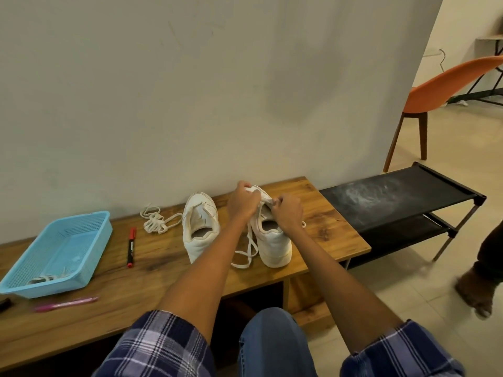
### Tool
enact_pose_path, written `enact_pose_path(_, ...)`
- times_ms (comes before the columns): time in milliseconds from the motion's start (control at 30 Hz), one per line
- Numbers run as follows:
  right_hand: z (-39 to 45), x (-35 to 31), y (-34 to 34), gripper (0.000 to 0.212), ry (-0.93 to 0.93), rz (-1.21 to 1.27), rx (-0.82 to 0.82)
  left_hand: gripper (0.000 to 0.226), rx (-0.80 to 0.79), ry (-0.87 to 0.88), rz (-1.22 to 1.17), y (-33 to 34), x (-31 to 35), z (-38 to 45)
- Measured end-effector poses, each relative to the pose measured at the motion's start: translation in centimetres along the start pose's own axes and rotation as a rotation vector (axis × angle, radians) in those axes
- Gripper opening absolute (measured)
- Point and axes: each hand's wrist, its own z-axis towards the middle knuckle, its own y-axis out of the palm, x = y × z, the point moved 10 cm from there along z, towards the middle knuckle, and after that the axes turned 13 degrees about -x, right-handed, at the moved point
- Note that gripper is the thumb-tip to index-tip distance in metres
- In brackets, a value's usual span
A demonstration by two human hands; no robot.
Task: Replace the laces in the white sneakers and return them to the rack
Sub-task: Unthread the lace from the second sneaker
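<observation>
Two white sneakers stand on the wooden table [152, 270], heels toward me. The left sneaker [201, 227] has no lace and nobody touches it. My left hand [243, 200] and my right hand [288, 212] both grip the lace over the tongue of the right sneaker [273, 240]. Loose ends of that lace [246, 254] hang down its left side onto the table. A bundled spare white lace [156, 220] lies left of the sneakers, near the wall.
A blue plastic basket [89, 227] holding a few small items sits at the table's left. A red-and-black marker [131, 247] and a pink pen [66, 304] lie nearby. A black two-tier shoe rack [402, 197] stands right of the table, an orange chair [441, 88] behind it. Another person's foot [479, 292] is at far right.
</observation>
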Motion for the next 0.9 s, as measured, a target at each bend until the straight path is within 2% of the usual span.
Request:
enact_pose_path(67,-0.1,-0.1,-0.1,0.022,0.000,-0.007,-0.003,0.025,-0.022,0.138,0.320,-0.1,2.5,0.1)
enact_pose_path(133,-0.2,-0.1,-0.1,0.023,0.002,-0.005,-0.012,0.023,-0.066,0.194,0.530,0.8,3.4,0.1)
enact_pose_path(267,-0.2,-0.2,0.1,0.024,0.000,-0.009,-0.017,0.021,-0.055,0.156,0.654,1.9,3.4,0.1)
enact_pose_path(300,-0.3,-0.2,0.0,0.024,0.000,-0.005,-0.014,0.024,-0.063,0.134,0.572,2.1,3.4,0.1)
enact_pose_path(333,-0.3,-0.1,-0.1,0.023,0.001,0.000,-0.012,0.028,-0.073,0.106,0.376,2.1,3.0,0.2)
enact_pose_path(367,-0.4,-0.1,-0.1,0.023,0.003,0.001,-0.012,0.032,-0.086,0.059,0.068,2.0,2.4,0.4)
enact_pose_path(433,-0.4,0.0,-0.1,0.021,0.000,-0.009,-0.015,0.033,-0.028,-0.078,-0.720,1.5,0.6,0.1)
enact_pose_path(467,-0.3,0.0,0.0,0.022,0.000,-0.017,-0.018,0.031,0.051,-0.162,-0.987,1.3,-0.8,-0.2)
enact_pose_path(500,-0.3,-0.1,0.0,0.022,0.001,-0.023,-0.022,0.029,0.093,-0.220,-1.090,1.2,-2.1,-0.2)
enact_pose_path(533,-0.3,0.0,0.1,0.022,0.001,-0.023,-0.026,0.028,0.084,-0.255,-1.039,1.0,-2.8,-0.1)
enact_pose_path(567,-0.2,0.0,0.1,0.022,-0.003,-0.020,-0.027,0.027,0.042,-0.261,-0.870,0.6,-3.0,0.0)
enact_pose_path(667,-0.2,-0.1,0.1,0.022,-0.005,-0.002,-0.028,0.018,-0.142,-0.064,-0.116,1.1,-0.5,0.8)
enact_pose_path(733,-0.2,0.0,0.2,0.022,0.002,0.007,-0.032,0.017,-0.205,0.056,0.281,2.4,1.5,0.8)
enact_pose_path(767,-0.2,0.0,0.2,0.022,0.005,0.007,-0.036,0.017,-0.192,0.079,0.396,2.6,2.2,0.6)
enact_pose_path(833,-0.3,0.1,0.2,0.022,0.017,0.012,-0.039,0.021,-0.146,0.065,0.467,2.7,2.4,0.5)
enact_pose_path(900,-0.2,0.3,0.2,0.022,0.022,0.022,-0.040,0.021,-0.162,0.048,0.299,3.1,1.9,0.4)
